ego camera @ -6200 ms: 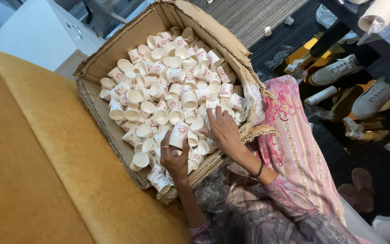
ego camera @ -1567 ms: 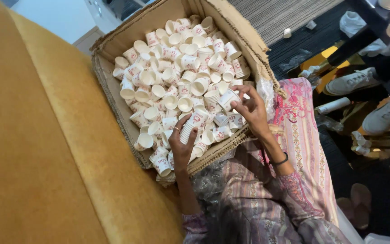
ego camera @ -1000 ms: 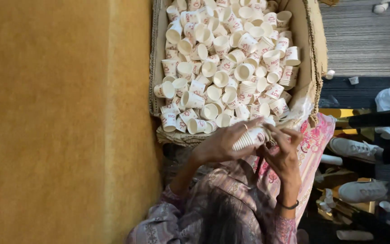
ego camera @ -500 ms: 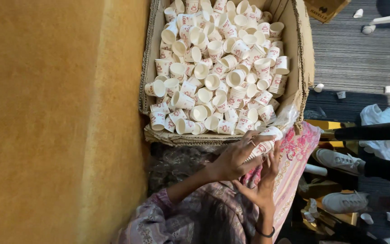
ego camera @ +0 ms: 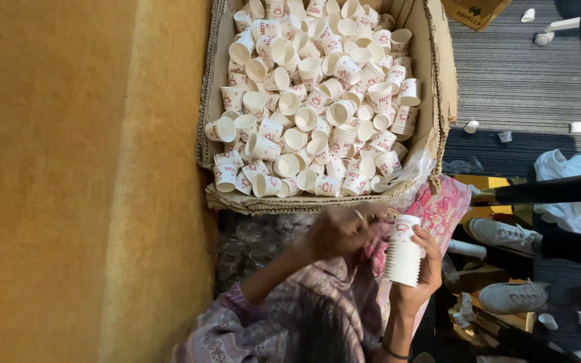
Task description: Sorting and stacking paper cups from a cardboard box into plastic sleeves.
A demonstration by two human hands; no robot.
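A cardboard box [ego camera: 438, 81] is filled with several small white paper cups [ego camera: 317, 101] with red print. My right hand [ego camera: 426, 267] holds a nested stack of these cups [ego camera: 402, 254] upright, just below the box's near edge. My left hand [ego camera: 339, 230] is blurred, close to the left of the stack and in front of the box's near wall [ego camera: 290, 203]. Its fingers look curled, and I cannot tell whether it holds anything. A pink patterned cloth [ego camera: 448, 202] lies under both hands.
A broad yellow-brown surface [ego camera: 82, 181] fills the left side. Crinkled clear plastic [ego camera: 257, 235] lies below the box. White shoes [ego camera: 499, 235] [ego camera: 514, 297], a few loose cups [ego camera: 471, 126] and a white bag [ego camera: 559, 167] lie on the dark floor at the right.
The view has swung so the box is now at the top. My hands came out of the box and met at the cup stack. Now the left hand has drawn slightly away from it.
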